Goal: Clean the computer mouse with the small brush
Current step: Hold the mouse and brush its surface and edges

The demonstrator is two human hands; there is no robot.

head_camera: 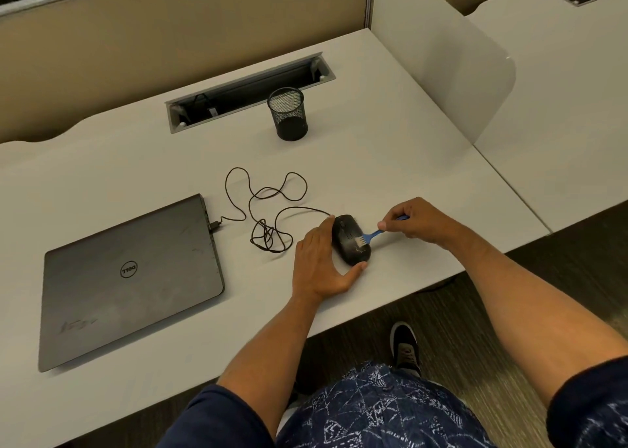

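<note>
Near the counter's front edge, the left hand cups the black mouse — thumb and fingers closed against its ends, pinning it flat. The right hand pinches a small blue brush, bristles touching the mouse's top. Its cable loops leftward to a closed laptop. Farther back stands a mesh pen cup.

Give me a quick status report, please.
Left hand steadies black corded mouse. Right hand holds small blue brush, bristles on mouse. Nothing obstructing.
</note>
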